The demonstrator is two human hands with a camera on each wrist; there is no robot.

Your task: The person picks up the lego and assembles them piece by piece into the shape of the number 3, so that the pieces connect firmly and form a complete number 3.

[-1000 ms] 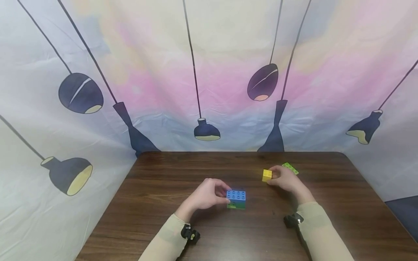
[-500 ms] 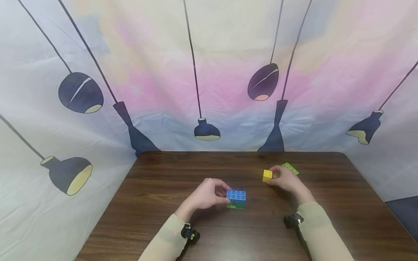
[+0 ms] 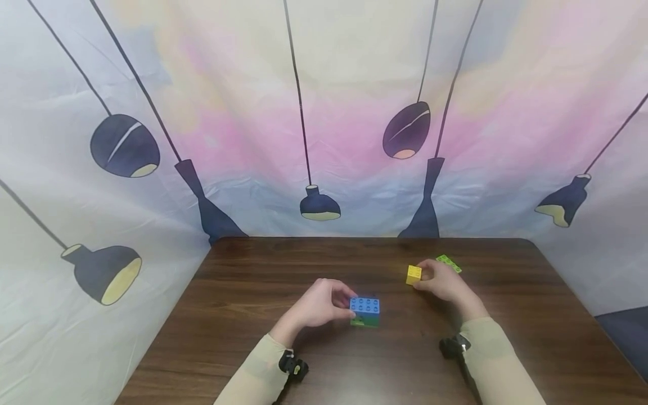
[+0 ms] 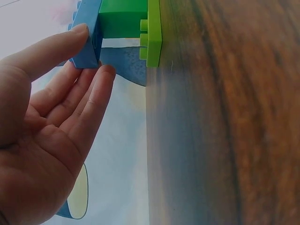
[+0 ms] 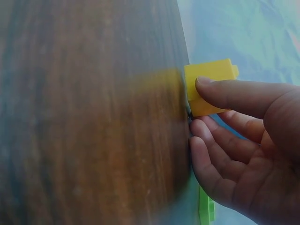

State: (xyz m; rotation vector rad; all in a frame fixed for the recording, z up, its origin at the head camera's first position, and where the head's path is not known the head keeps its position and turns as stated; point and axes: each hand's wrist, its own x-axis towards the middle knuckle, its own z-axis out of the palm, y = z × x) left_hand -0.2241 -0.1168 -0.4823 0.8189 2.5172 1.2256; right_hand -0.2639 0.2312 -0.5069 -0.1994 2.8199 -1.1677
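My left hand (image 3: 320, 304) pinches the blue brick (image 3: 364, 304) at its left end, thumb on the near side. That studded brick tops a small stack near the middle of the table. Below it in the left wrist view are a green brick (image 4: 124, 18) and, at the bottom, a thin lime-green brick (image 4: 154, 40) against the tabletop. Further back and to the right, my right hand (image 3: 445, 280) holds a small yellow brick (image 3: 414, 275) between thumb and fingers. In the right wrist view the yellow brick's underside is right at the tabletop, with the other fingers curled beneath the thumb.
Behind my right hand lies a second thin lime-green brick (image 3: 449, 263), partly seen in the right wrist view too. The brown wooden table (image 3: 243, 337) reaches back to a fabric backdrop (image 3: 354, 140) printed with hanging lamps.
The head view has shifted very slightly. Both hands keep their grip, and the blue-topped stack and the yellow brick stay in place.
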